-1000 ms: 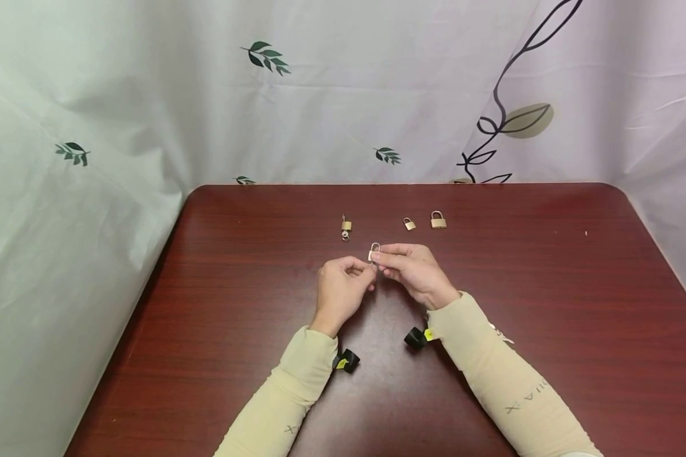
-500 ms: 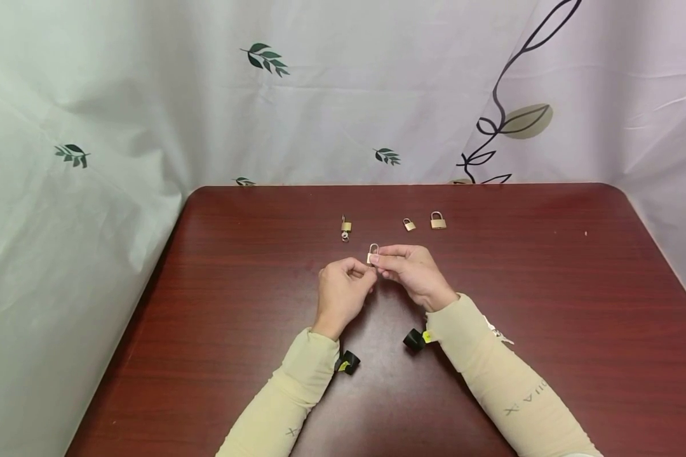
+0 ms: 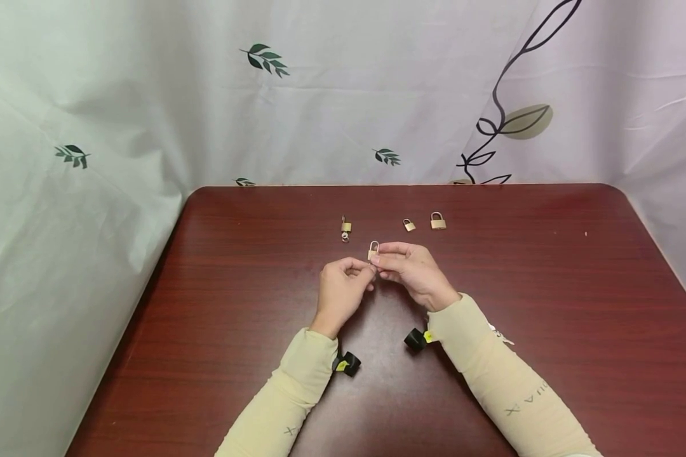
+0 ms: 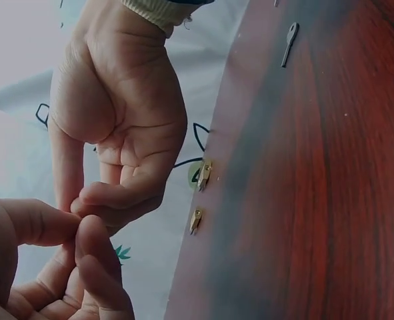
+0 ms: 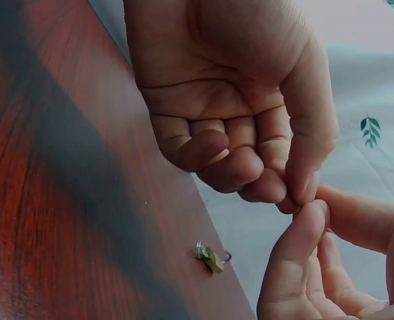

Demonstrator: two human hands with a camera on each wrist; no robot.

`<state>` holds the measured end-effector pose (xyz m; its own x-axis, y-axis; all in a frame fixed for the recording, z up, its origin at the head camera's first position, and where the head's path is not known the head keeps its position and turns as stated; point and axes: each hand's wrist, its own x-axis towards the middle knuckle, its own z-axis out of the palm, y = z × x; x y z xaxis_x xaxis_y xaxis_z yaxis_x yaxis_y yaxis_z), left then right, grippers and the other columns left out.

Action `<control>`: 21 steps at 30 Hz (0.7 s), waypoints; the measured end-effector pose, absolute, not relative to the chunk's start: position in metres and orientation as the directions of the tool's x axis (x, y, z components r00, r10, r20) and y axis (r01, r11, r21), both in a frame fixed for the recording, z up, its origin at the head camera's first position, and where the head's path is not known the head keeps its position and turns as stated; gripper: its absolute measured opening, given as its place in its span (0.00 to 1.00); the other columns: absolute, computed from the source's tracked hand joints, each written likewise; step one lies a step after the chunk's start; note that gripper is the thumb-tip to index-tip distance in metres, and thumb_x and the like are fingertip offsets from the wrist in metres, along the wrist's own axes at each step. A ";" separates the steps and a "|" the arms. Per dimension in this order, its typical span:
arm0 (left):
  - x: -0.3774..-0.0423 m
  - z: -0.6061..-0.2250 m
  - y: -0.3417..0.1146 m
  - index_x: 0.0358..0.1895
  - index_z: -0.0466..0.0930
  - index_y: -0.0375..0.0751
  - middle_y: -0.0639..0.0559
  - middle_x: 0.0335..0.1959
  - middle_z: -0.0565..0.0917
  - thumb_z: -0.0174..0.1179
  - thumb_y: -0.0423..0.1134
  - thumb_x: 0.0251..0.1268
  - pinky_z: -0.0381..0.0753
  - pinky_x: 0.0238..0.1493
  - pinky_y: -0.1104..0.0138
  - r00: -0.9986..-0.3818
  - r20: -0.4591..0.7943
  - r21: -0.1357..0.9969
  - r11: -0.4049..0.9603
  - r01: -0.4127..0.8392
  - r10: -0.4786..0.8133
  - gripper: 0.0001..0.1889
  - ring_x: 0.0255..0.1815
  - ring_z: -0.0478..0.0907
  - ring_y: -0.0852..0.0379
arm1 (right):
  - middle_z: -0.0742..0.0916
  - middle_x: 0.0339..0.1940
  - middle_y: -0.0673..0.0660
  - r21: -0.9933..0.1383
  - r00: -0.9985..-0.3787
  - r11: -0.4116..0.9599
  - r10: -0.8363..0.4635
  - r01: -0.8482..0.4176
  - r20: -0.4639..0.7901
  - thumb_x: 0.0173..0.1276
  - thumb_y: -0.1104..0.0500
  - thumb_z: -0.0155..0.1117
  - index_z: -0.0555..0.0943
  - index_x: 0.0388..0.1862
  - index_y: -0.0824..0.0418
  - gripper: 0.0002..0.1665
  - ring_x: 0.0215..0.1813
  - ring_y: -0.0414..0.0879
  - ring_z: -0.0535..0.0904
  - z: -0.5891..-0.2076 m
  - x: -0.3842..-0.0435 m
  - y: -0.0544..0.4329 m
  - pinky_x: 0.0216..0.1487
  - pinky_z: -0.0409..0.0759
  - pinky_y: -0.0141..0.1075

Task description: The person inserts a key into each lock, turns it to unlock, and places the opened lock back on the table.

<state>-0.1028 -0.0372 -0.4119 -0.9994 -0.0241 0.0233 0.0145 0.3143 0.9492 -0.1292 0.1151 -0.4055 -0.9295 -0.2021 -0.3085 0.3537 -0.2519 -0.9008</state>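
Above the middle of the table, my right hand (image 3: pixel 416 271) pinches a small brass padlock (image 3: pixel 373 254) between thumb and fingers, its shackle pointing up. I cannot tell whether the shackle is locked. My left hand (image 3: pixel 345 289) pinches what looks like a key at the padlock's lower end; only a sliver of metal shows there. In both wrist views the fingertips of the two hands meet and cover the padlock. Beyond the hands lies another brass padlock (image 3: pixel 346 226), its shackle swung out and a key with a ring at its base.
Farther back stand a small padlock (image 3: pixel 409 225) and a larger padlock (image 3: pixel 437 221), both with shackles closed. A loose key (image 4: pixel 290 45) lies on the dark red table (image 3: pixel 234 304), beside the right forearm. A patterned curtain (image 3: pixel 320 114) hangs behind the table.
The held padlock has dipped slightly, then risen a little, and both hands have shifted only minutely. The other padlocks have stayed in place.
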 end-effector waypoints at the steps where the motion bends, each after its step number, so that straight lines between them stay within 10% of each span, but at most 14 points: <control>1: -0.103 -0.412 -0.037 0.31 0.87 0.37 0.49 0.18 0.85 0.65 0.36 0.62 0.73 0.20 0.72 -1.000 0.013 0.951 0.308 0.005 -0.023 0.07 0.23 0.86 0.46 | 0.88 0.32 0.50 -0.902 -0.930 -0.248 -0.200 0.353 -0.309 0.68 0.71 0.65 0.76 0.53 0.71 0.16 0.30 0.37 0.82 -0.406 -0.129 0.115 0.32 0.80 0.26; 21: -0.104 -0.414 -0.037 0.32 0.88 0.37 0.49 0.20 0.86 0.64 0.37 0.63 0.73 0.22 0.71 -1.000 -0.023 0.944 0.329 -0.023 -0.004 0.07 0.24 0.86 0.46 | 0.88 0.35 0.47 -0.932 -0.940 -0.203 -0.229 0.300 -0.253 0.70 0.71 0.63 0.78 0.54 0.67 0.14 0.32 0.36 0.81 -0.409 -0.128 0.115 0.32 0.78 0.27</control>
<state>-0.1040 -0.0367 -0.4143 -0.9997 -0.0036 -0.0231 -0.0230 0.3295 0.9439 -0.1279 0.1146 -0.4093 -0.9400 -0.2289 -0.2531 0.3003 -0.2026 -0.9321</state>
